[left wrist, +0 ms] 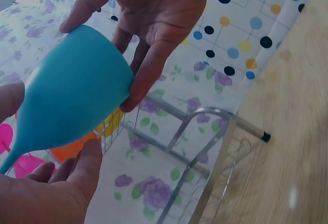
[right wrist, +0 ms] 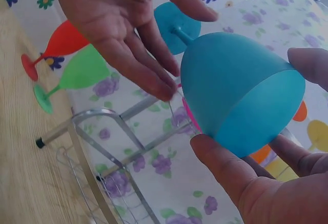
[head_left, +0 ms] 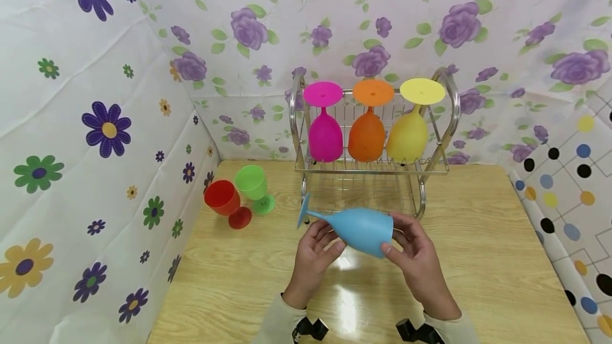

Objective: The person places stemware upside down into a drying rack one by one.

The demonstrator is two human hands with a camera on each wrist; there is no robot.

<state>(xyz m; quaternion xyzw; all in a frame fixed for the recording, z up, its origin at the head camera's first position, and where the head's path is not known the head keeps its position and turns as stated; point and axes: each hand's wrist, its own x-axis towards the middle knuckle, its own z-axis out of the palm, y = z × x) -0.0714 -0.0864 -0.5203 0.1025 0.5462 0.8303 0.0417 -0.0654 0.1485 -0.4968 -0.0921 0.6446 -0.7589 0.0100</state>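
Note:
A light blue plastic goblet (head_left: 360, 229) lies tilted on its side in the air above the table, its foot toward the left and its mouth toward the right. My right hand (head_left: 418, 261) pinches the rim, thumb on the near side and fingers on the far side. Around the lower bowl and stem is my left hand (head_left: 315, 259), its fingers nearly straight and spread; in the right wrist view a gap shows between its fingertips and the goblet.
Behind stands a metal dish rack (head_left: 373, 172) holding upside-down magenta (head_left: 325, 134), orange (head_left: 366, 137) and yellow goblets (head_left: 408, 134). To the left, a red goblet (head_left: 223, 198) and a green goblet (head_left: 252, 183) stand upright on the wooden table (head_left: 492, 259). Patterned cloth (head_left: 282, 4) lines the walls.

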